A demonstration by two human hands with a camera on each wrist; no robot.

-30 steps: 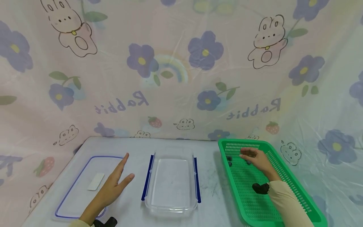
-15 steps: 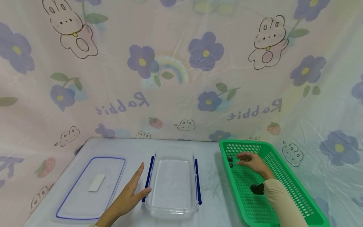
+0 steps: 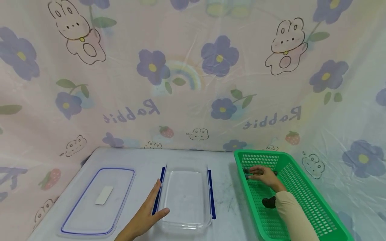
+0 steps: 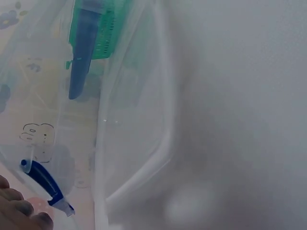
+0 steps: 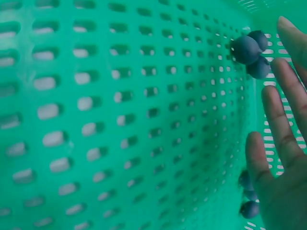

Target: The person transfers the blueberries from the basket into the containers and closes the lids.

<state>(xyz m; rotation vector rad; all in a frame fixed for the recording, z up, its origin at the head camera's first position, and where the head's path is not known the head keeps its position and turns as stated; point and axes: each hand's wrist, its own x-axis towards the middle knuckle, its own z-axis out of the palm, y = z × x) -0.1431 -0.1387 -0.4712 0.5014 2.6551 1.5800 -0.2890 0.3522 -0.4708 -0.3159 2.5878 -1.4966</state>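
In the head view my right hand [image 3: 266,177] reaches into the far left part of a green basket [image 3: 253,214]. Its fingers are stretched out and hold nothing that shows. The right wrist view has a cluster of blueberries [image 5: 247,49] near the fingertips, and more blueberries [image 5: 249,209] beside the little finger side, partly hidden. My left hand [image 3: 147,212], fingers straight and thumb apart, is at the left side of a clear plastic container [image 3: 185,226]. Its fingers overlap the left blue latch [image 3: 163,174]; whether they touch it I cannot tell.
A clear lid [image 3: 87,217] with a blue seal and a white label [image 3: 104,195] lies on the left of the white table [image 3: 224,201]. A patterned curtain [image 3: 181,110] hangs behind the table.
My left hand has moved right from beside the lid to the container's left side. My right hand has shifted slightly left and lower in the basket, toward the blueberries at its left wall.
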